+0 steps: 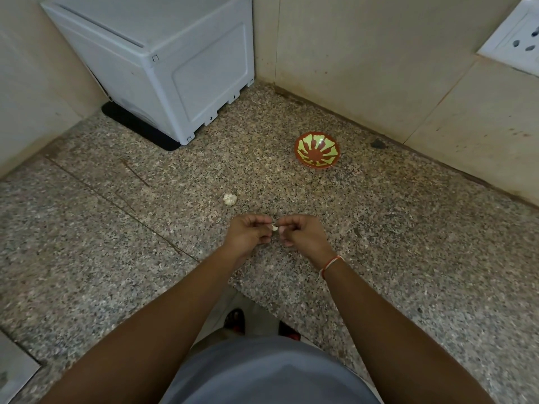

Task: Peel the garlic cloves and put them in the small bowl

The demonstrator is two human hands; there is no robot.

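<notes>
A small white garlic clove sits between my two hands above the speckled granite counter. My left hand pinches it from the left with curled fingers. My right hand pinches it from the right; a red thread is tied round that wrist. A whole garlic bulb lies on the counter just beyond my hands, to the left. The small red bowl with a green pattern stands further back to the right, and I see nothing in it.
A white appliance on a black mat fills the back left corner. Beige tiled walls close off the back and right, with a white socket plate at the upper right. A small dark object lies by the wall.
</notes>
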